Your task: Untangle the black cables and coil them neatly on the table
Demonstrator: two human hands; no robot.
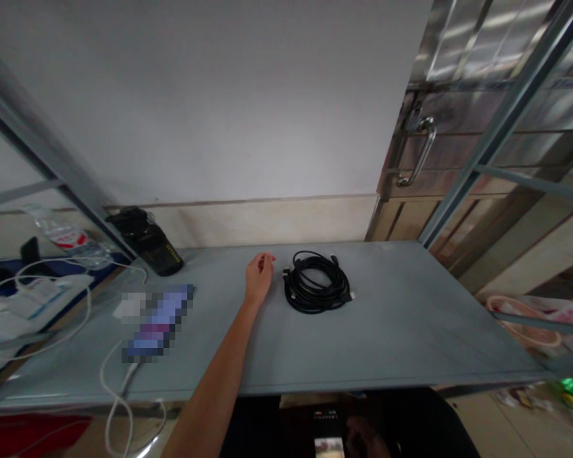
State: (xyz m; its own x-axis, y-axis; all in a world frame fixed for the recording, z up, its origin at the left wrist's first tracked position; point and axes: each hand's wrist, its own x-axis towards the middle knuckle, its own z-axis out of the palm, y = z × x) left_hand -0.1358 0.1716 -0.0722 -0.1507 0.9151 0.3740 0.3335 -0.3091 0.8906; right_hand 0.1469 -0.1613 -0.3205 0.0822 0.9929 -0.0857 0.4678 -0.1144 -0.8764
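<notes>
Left hand (259, 278) over grey table (401, 337); wall (248, 114) behind, door (453, 149) right.

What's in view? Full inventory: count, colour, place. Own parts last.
Flat tabletop: 1, grey-blue, centre
Coiled cable bundle: 1, black, tabletop centre
Rectangular phone-like device: 1, pixelated blue, tabletop left
Lidded bottle: 1, black with yellow lettering, back left
Clear plastic bottle: 1, colourless with red label, far left
Thin cords: count unclear, white, left
Slim frame bars: several, grey, both sides
Wall: 1, white, behind
Panelled door with curved metal handle: 1 each, brownish and silver, upper right
Round basin: 1, pinkish-orange, lower right
Blurred clutter: count unclear, mixed colours, left and lower-right edges
Lit screen: 1, pale, bottom centre
Left hand: 1, loosely curled, beside the cable bundle
Dim hand, probably right: 1, bottom centre
</notes>
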